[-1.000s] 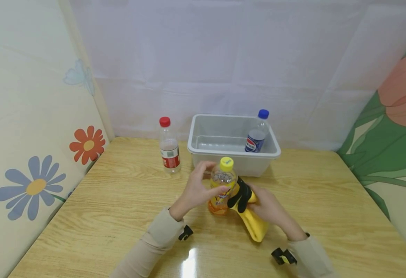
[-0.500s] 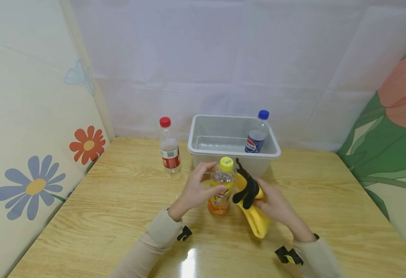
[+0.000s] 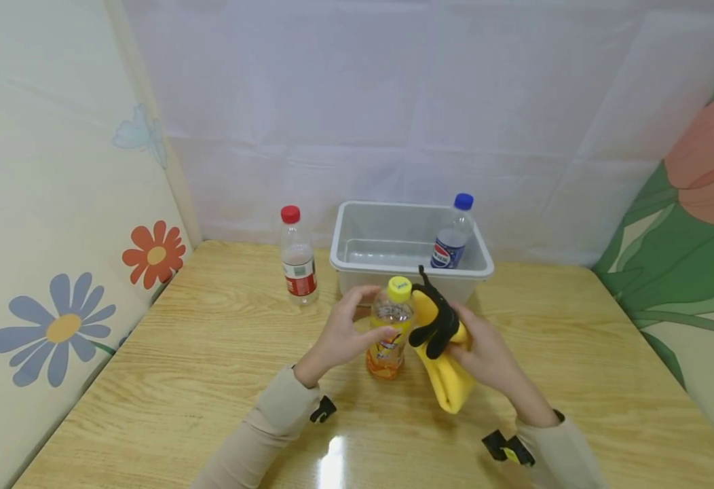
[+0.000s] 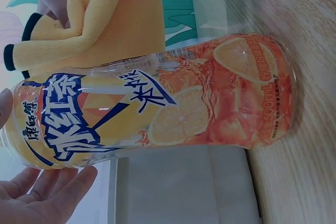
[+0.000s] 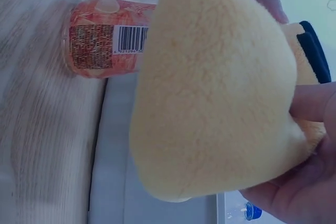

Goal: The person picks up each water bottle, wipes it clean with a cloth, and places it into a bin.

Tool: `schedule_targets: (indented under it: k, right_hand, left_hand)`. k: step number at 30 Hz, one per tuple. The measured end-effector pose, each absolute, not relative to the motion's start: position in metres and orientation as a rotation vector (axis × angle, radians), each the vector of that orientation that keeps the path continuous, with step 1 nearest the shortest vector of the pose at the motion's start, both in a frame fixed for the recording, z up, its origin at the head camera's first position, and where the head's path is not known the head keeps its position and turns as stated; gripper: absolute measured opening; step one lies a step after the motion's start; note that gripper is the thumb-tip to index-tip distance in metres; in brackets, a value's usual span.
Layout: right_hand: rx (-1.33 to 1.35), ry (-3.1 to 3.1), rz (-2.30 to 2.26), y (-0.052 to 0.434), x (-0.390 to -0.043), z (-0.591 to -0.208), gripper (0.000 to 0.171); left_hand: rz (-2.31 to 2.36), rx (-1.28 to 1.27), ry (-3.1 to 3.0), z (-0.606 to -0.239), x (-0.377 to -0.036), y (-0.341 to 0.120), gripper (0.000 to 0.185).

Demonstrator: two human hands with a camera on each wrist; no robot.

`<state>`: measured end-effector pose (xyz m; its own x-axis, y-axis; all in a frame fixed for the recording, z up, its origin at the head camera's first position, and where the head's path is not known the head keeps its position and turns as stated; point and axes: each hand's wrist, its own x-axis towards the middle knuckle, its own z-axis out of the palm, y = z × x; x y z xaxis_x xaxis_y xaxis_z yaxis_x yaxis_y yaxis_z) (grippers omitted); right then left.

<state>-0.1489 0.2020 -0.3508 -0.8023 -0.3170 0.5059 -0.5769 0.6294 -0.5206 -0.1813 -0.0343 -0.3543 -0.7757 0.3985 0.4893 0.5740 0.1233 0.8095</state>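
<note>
An orange drink bottle point(image 3: 389, 333) with a yellow cap stands upright on the wooden table point(image 3: 210, 380); the left wrist view shows its orange-slice label point(image 4: 157, 111) close up. My left hand point(image 3: 347, 331) curls round the bottle's upper body. My right hand point(image 3: 476, 350) grips a yellow cloth with black trim point(image 3: 439, 343) and holds it against the bottle's right side near the cap. In the right wrist view the fluffy yellow cloth point(image 5: 215, 87) fills the frame, with the bottle's barcode side point(image 5: 107, 40) behind it.
A grey plastic bin point(image 3: 357, 261) stands behind the hands with a blue-capped Pepsi bottle point(image 3: 451, 234) inside. A red-capped bottle point(image 3: 298, 258) stands left of the bin. Padded walls with flower prints close in the table on the left, back and right.
My right hand has lifted the yellow cloth up along the bottle's right side, from mid-body to near the cap. The left hand and bottle have stayed in place.
</note>
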Motion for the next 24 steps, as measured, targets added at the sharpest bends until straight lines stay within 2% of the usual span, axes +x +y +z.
schedule_targets:
  k: [24]
  right_hand:
    - [0.716,-2.547,0.891,0.186,-0.153,-0.345,0.056]
  left_hand:
    - [-1.737,-0.998,-2.219,-0.364,-0.187,-0.035,0.061]
